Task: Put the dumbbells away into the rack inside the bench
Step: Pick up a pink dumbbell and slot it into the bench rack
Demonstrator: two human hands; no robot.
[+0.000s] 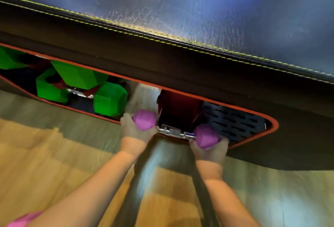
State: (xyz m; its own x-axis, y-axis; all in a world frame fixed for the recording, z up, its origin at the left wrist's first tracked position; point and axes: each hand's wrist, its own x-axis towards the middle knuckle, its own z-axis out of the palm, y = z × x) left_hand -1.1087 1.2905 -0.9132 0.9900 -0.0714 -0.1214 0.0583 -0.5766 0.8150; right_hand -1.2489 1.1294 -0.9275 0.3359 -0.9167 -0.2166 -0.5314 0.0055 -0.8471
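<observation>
The left hand and right hand each curl around a purple dumbbell, held at the mouth of the bench opening, either side of its metal bracket. Best to slide both in level, clearing the orange rim. Heads are faceted, matte; green dumbbells sit further left inside.

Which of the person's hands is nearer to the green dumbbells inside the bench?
Left. The left hand is just right of the green dumbbells; the right hand is farther right, beyond the metal bracket.
</observation>
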